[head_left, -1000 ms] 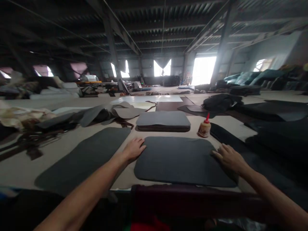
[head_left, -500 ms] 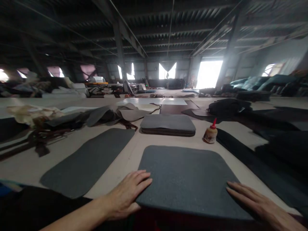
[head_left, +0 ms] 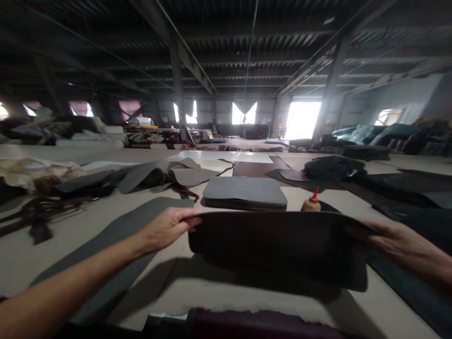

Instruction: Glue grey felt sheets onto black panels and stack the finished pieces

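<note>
A dark grey sheet with rounded corners [head_left: 268, 249] is up off the table, its near side hanging down and its shadowed face towards me. My left hand [head_left: 173, 226] pinches its left edge near the upper corner. At the opposite edge my right hand [head_left: 391, 240], a little blurred, is closed on the sheet; its fingertips are partly hidden. Just beyond the raised sheet lies a neat stack of similar grey sheets [head_left: 243, 190]. A glue bottle with a red nozzle [head_left: 311, 202] stands to the right of that stack, its lower part covered by the sheet.
Another long grey piece [head_left: 116, 235] lies flat on the pale table [head_left: 187, 292] at left. Crumpled grey material [head_left: 151, 174] and dark straps [head_left: 67, 212] lie farther left. Black material [head_left: 416, 226] covers the right side, and a black bundle [head_left: 328, 168] sits behind it.
Both hands lay flat-fingered on the sheet earlier. Now they grip its two sides, and the sheet has been raised off the table and tipped up, showing its dark face.
</note>
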The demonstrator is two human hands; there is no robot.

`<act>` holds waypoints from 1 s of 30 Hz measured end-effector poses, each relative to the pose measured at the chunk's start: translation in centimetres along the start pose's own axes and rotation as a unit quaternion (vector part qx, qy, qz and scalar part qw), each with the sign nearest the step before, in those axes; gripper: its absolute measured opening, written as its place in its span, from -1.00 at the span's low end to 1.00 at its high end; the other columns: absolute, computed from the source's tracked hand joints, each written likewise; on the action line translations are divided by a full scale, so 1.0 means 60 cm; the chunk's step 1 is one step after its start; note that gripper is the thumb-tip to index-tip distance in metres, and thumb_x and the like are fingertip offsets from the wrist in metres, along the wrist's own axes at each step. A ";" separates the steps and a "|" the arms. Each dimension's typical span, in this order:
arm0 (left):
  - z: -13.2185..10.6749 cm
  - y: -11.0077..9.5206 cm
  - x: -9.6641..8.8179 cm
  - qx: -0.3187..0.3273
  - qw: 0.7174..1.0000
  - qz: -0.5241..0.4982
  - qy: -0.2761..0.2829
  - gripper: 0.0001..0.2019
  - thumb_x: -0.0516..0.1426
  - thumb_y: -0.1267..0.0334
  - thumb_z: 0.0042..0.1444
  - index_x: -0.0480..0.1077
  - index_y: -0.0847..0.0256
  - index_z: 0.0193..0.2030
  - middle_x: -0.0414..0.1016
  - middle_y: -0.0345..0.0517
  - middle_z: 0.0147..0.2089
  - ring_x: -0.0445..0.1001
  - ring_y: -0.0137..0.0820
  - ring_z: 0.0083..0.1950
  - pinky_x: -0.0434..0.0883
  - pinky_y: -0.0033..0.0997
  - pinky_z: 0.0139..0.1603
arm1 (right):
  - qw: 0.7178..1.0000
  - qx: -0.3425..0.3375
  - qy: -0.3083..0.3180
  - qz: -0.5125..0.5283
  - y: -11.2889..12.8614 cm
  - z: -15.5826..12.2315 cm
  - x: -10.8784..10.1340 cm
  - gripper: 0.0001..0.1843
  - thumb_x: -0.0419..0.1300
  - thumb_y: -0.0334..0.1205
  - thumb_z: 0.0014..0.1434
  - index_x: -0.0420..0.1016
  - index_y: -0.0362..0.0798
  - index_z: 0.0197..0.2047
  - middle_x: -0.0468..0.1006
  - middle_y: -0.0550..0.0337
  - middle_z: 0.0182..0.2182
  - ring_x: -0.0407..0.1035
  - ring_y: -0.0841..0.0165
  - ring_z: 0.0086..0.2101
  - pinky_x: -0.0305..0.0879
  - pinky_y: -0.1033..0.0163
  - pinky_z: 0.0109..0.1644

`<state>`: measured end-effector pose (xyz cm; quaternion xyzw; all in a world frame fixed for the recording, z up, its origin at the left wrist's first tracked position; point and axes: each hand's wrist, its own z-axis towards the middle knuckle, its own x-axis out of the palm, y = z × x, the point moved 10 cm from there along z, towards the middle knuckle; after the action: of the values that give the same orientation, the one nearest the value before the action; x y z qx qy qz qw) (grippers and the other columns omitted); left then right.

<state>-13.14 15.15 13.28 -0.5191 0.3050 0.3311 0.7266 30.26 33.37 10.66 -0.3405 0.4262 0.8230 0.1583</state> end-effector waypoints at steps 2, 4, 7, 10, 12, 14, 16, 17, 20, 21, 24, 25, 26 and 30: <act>0.064 0.003 -0.047 0.033 0.998 0.017 -0.055 -0.66 0.03 0.06 0.28 0.55 0.19 -0.08 0.60 -0.15 -0.19 0.59 -0.32 -0.23 0.54 -0.43 -0.23 | 0.989 0.034 0.041 0.136 0.034 0.080 0.023 -0.44 0.30 0.34 -0.06 0.70 0.05 -0.23 0.66 -0.12 -0.24 0.58 -0.03 -0.26 0.59 0.06 -0.30; 0.124 0.004 -0.095 0.060 0.991 0.046 -0.107 -0.65 0.03 0.08 0.26 0.55 0.23 -0.08 0.60 -0.12 -0.17 0.58 -0.30 -0.21 0.55 -0.36 -0.19 | 0.980 0.020 -0.002 0.198 0.071 0.153 0.013 -0.40 0.41 0.29 -0.16 0.67 -0.04 -0.23 0.65 -0.11 -0.23 0.56 -0.02 -0.25 0.58 0.01 -0.28; 0.191 -0.006 -0.175 0.095 0.968 0.100 -0.211 -0.64 0.05 0.09 0.27 0.53 0.26 0.00 0.59 -0.06 -0.10 0.54 -0.25 -0.10 0.48 -0.19 0.07 | 0.971 -0.012 -0.103 0.215 0.108 0.235 -0.023 -0.31 0.41 0.31 -0.19 0.62 -0.08 -0.17 0.62 -0.07 -0.18 0.53 0.04 -0.21 0.55 -0.12 -0.13; 0.226 -0.018 -0.235 0.142 0.927 0.147 -0.314 -0.62 0.03 0.11 0.32 0.49 0.29 0.09 0.52 0.00 0.07 0.43 -0.25 0.14 0.28 -0.17 0.31 | 0.964 -0.068 -0.212 0.149 0.141 0.281 -0.054 -0.41 0.28 0.26 0.08 0.57 0.02 0.02 0.59 0.05 -0.09 0.49 0.09 -0.09 0.43 -0.16 0.10; 0.244 -0.002 -0.248 0.152 0.907 0.172 -0.354 -0.62 -0.01 0.14 0.35 0.46 0.29 0.13 0.42 0.02 0.20 0.33 -0.28 0.26 0.20 -0.20 0.38 | 0.943 -0.137 -0.300 0.045 0.167 0.290 -0.062 -0.52 0.15 0.15 0.27 0.53 0.09 0.12 0.59 0.11 -0.04 0.46 0.11 -0.03 0.36 -0.08 0.18; 0.267 0.044 -0.233 0.129 0.905 0.195 -0.354 -0.64 -0.01 0.23 0.33 0.45 0.26 0.15 0.36 0.02 0.27 0.27 -0.27 0.31 0.17 -0.17 0.40 | 0.911 -0.209 -0.352 -0.042 0.179 0.295 -0.037 -0.57 0.05 0.02 0.36 0.51 0.04 0.16 0.58 0.10 0.01 0.46 0.14 0.01 0.34 0.01 0.20; 0.292 0.114 -0.188 0.083 0.919 0.218 -0.318 -0.63 0.02 0.37 0.24 0.49 0.24 0.12 0.36 0.02 0.27 0.29 -0.21 0.30 0.19 -0.11 0.39 | 0.911 -0.231 -0.329 -0.090 0.157 0.316 0.022 -0.58 0.02 -0.14 0.36 0.50 -0.10 0.16 0.55 0.01 0.08 0.44 0.15 0.05 0.31 0.05 0.22; 0.303 0.155 -0.157 0.056 0.927 0.229 -0.291 -0.61 0.02 0.43 0.19 0.51 0.24 0.11 0.38 0.04 0.25 0.32 -0.17 0.29 0.21 -0.07 0.38 | 0.925 -0.214 -0.291 -0.120 0.134 0.333 0.061 -0.57 0.00 -0.22 0.34 0.49 -0.15 0.16 0.51 -0.04 0.12 0.41 0.14 0.10 0.29 0.06 0.24; 0.319 0.271 -0.053 -0.021 0.947 0.246 -0.208 -0.59 0.02 0.51 0.13 0.56 0.20 0.03 0.43 0.07 0.22 0.42 -0.14 0.21 0.31 -0.05 0.31 | 0.963 -0.108 -0.103 -0.223 0.032 0.375 0.200 -0.46 -0.09 -0.44 0.25 0.44 -0.14 0.22 0.39 -0.03 0.25 0.26 0.16 0.24 0.23 0.09 0.30; 0.319 0.303 -0.021 -0.039 0.951 0.246 -0.184 -0.59 0.02 0.52 0.14 0.56 0.21 0.02 0.45 0.07 0.20 0.44 -0.16 0.19 0.35 -0.07 0.28 | 0.965 -0.093 -0.051 -0.238 0.004 0.376 0.240 -0.43 -0.09 -0.49 0.20 0.47 -0.12 0.19 0.42 -0.02 0.22 0.29 0.16 0.22 0.26 0.11 0.27; 0.311 0.361 0.038 -0.076 0.955 0.244 -0.148 -0.54 -0.01 0.56 0.18 0.46 0.25 0.16 0.40 0.10 0.26 0.40 -0.20 0.25 0.35 -0.08 0.28 | 0.964 -0.061 0.022 -0.257 -0.055 0.364 0.305 -0.37 -0.11 -0.56 0.10 0.53 -0.10 0.14 0.51 -0.02 0.13 0.43 0.14 0.09 0.37 0.10 0.15; 0.308 0.369 0.046 -0.081 0.956 0.245 -0.142 -0.52 -0.01 0.57 0.19 0.42 0.25 0.20 0.36 0.10 0.30 0.37 -0.21 0.29 0.33 -0.08 0.30 | 0.963 -0.052 0.031 -0.261 -0.067 0.360 0.312 -0.34 -0.12 -0.57 0.09 0.52 -0.10 0.16 0.50 -0.02 0.14 0.43 0.13 0.08 0.37 0.09 0.14; 0.305 0.373 0.049 -0.083 0.956 0.246 -0.137 -0.50 -0.02 0.57 0.20 0.40 0.24 0.24 0.34 0.10 0.32 0.34 -0.22 0.31 0.31 -0.09 0.32 | 0.963 -0.046 0.038 -0.264 -0.075 0.357 0.317 -0.32 -0.12 -0.57 0.08 0.49 -0.09 0.18 0.48 -0.01 0.17 0.43 0.12 0.09 0.36 0.08 0.14; 0.298 0.366 0.044 -0.079 0.953 0.268 -0.114 -0.47 -0.08 0.53 0.21 0.40 0.19 0.26 0.32 0.02 0.35 0.33 -0.25 0.33 0.27 -0.20 0.36 | 0.961 -0.058 0.065 -0.263 -0.083 0.354 0.321 -0.31 -0.09 -0.56 0.05 0.47 -0.07 0.21 0.43 0.01 0.22 0.37 0.13 0.16 0.30 0.08 0.21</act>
<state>-27.30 37.97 4.03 -0.4324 0.3208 0.5938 0.5979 10.13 52.92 2.89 -0.5024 0.2828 0.7513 0.3212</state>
